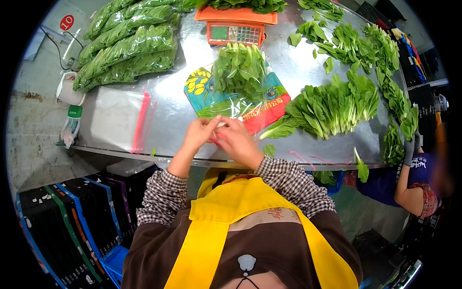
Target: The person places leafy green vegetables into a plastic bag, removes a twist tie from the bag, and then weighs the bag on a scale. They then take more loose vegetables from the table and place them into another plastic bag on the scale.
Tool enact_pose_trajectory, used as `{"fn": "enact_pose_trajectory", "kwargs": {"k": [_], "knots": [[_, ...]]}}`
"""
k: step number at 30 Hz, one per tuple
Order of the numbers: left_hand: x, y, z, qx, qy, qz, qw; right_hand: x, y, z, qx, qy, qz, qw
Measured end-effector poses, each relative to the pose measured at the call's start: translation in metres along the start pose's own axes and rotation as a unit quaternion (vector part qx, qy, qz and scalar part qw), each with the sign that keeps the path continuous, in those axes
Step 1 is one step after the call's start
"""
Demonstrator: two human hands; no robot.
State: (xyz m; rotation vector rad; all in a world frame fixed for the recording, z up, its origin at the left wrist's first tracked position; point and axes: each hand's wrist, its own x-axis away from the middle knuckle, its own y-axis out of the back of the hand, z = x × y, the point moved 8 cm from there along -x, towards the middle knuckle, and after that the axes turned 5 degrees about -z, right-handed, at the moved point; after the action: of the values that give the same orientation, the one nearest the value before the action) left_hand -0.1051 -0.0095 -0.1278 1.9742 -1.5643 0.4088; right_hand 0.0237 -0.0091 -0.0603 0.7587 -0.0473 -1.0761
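Observation:
A clear plastic bag filled with leafy greens lies in front of me, on a colourful printed sheet. Its open end points towards me. My left hand pinches this end between thumb and fingers. Close beside it, almost touching, my right hand has its fingers curled on the same end. A bit of pink or red shows between the fingers, but the exact grip is partly hidden.
An orange scale bearing greens stands behind the bag. At left are stacked filled bags and flat empty bags. Loose greens lie at right on the metal table. A co-worker's gloved hand holds greens at far right.

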Motion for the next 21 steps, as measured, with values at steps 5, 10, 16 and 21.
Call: {"fn": "enact_pose_trajectory", "kwargs": {"k": [5,10,16,21], "knots": [[0.0,0.013,-0.002,-0.049,-0.039,0.044,0.997,0.014,-0.02,0.003,-0.114,0.028,0.022,0.993],[0.014,0.012,0.001,-0.021,0.03,0.098,0.994,0.007,0.0,-0.007,-0.087,-0.07,-0.072,0.991],[0.019,0.007,0.002,0.086,-0.01,0.149,0.985,0.002,-0.006,0.003,-0.017,-0.048,-0.074,0.996],[0.018,0.002,0.011,0.132,0.056,0.162,0.976,0.006,-0.007,0.014,0.091,0.038,-0.09,0.991]]}}
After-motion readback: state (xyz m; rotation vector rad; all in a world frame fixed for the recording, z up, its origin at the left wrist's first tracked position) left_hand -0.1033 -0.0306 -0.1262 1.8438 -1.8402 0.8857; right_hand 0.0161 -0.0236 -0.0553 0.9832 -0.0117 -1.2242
